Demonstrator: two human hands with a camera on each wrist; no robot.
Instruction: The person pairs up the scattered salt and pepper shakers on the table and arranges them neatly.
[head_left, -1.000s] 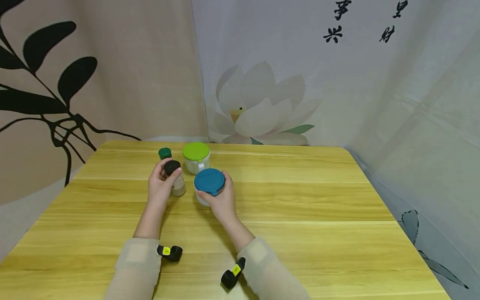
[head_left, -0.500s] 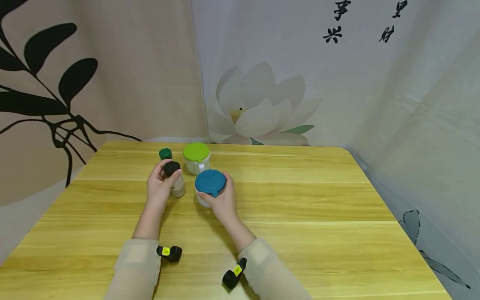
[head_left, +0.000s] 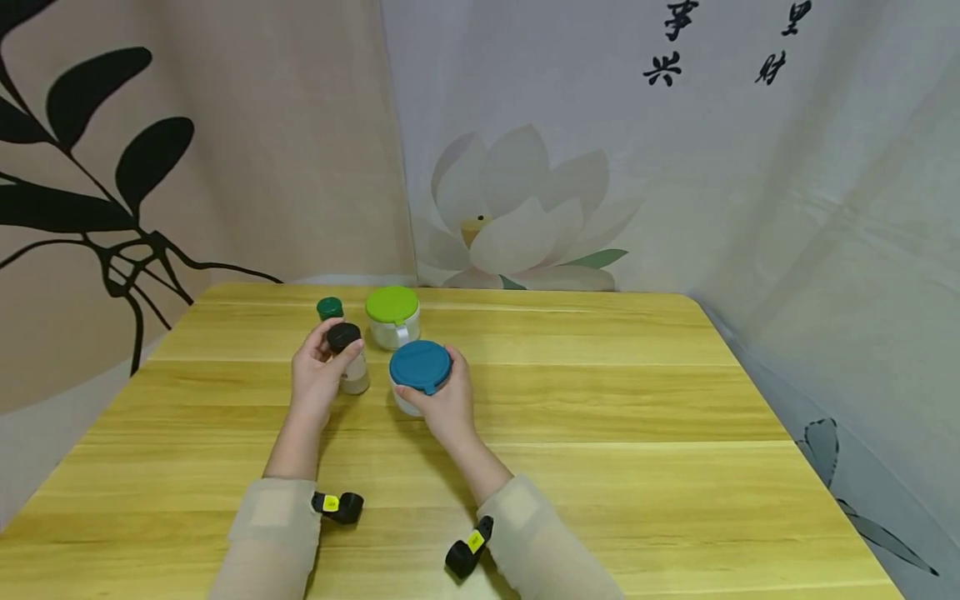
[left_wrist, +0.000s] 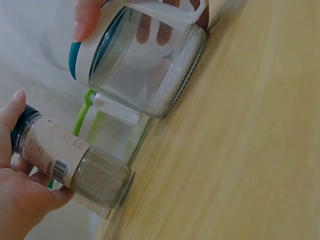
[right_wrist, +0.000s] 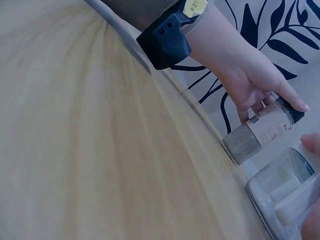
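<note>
My left hand (head_left: 315, 379) grips a seasoning bottle (head_left: 355, 377) by its upper part, thumb at the black cap. In the left wrist view the bottle (left_wrist: 102, 175) has a pale printed label with a barcode and holds grey-brown powder. Its base is close to the tabletop. My right hand (head_left: 448, 404) holds a glass seasoning jar (head_left: 420, 367) with a blue lid, fingers around its side. The left wrist view shows the jar's clear body (left_wrist: 135, 70), a white handle and fingers behind the glass. Bottle and jar stand apart, side by side.
Behind them, a jar with a green lid (head_left: 392, 307) and a bottle with a dark green cap (head_left: 329, 307) stand near the back of the wooden table (head_left: 600, 400). A printed curtain (head_left: 517, 200) hangs beyond the table. Both sleeves carry a wrist camera (head_left: 345, 507).
</note>
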